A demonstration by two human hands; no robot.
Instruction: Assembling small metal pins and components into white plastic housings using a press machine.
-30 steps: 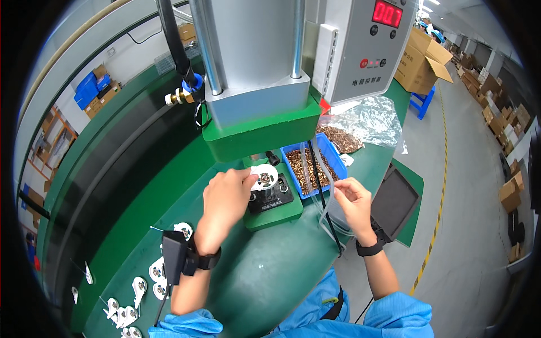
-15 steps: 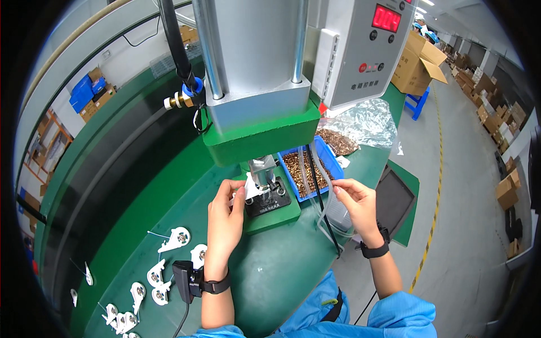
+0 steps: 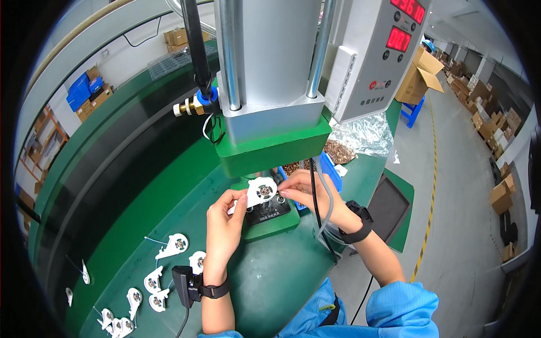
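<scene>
My left hand (image 3: 225, 222) pinches a white plastic teardrop-shaped part (image 3: 261, 191), its round end facing up with a dark and metallic hub in the middle. The part is held just above the black fixture block (image 3: 269, 213) on the green press base (image 3: 270, 227). From the right, my right hand (image 3: 315, 197) reaches in with thumb and fingers pinched together at the part's round edge. Anything tiny between those fingertips is too small to make out. Over both hands is the green press head (image 3: 276, 151).
A blue bin (image 3: 336, 179) of small brass-coloured pieces stands behind my right hand, partly covered by it. A black cable (image 3: 316, 214) and clear tubes hang beside it. Several similar white parts (image 3: 174, 245) lie on the green table at left. A control box (image 3: 375, 67) stands at upper right.
My right hand has moved left from beside the tubes to the white part. The part, earlier edge-on by the fixture, now shows its round face. The whole view has shifted slightly.
</scene>
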